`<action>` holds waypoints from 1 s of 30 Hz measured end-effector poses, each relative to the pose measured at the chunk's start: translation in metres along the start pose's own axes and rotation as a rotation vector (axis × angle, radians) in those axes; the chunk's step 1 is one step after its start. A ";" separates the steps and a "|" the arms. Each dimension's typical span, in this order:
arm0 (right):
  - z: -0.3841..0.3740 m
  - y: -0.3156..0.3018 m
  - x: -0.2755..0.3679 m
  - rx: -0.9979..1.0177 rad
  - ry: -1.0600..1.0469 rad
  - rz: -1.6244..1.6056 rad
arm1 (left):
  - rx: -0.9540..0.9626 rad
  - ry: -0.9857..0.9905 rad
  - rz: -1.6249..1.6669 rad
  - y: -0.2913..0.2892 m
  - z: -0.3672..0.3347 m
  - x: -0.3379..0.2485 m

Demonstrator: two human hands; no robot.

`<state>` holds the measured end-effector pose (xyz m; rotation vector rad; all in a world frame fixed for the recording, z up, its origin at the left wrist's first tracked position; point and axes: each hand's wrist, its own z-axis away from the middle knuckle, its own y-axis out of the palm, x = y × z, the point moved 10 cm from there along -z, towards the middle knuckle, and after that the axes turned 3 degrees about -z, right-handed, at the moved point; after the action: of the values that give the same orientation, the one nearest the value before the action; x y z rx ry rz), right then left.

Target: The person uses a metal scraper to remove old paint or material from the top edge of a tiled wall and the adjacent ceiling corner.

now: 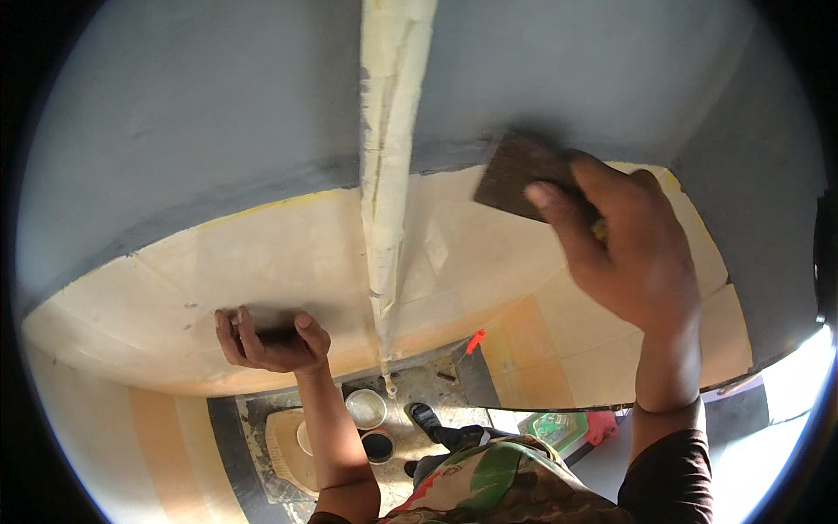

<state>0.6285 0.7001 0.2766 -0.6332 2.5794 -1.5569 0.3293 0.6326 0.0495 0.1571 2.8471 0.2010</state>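
My right hand [624,249] grips a flat, dark rectangular scraper [518,177], thumb on its near face. The blade is at the border between the grey upper wall [227,96] and the cream tile-like band [279,236]; whether it touches cannot be told. Lower on the left, my left hand [275,341] is raised in front of the cream band, cupped with fingers curled and apart. Only dark shadow shows within its palm. Between the hands, a pipe wrapped in pale yellow tape [390,131] runs downward.
Below on the floor stand a white bucket [366,408] and a dark-filled pot [378,447], beside a tan basin-like thing [284,450]. A roller with a red-orange handle [476,341] leans near the wall's foot. A green container [559,428] lies to the right.
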 end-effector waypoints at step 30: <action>0.001 -0.009 0.028 -0.057 0.031 0.126 | 0.007 0.014 0.002 -0.001 0.000 0.001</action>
<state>0.6062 0.6855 0.2878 -0.4446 2.6382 -1.4718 0.3284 0.6321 0.0488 0.1604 2.8624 0.1933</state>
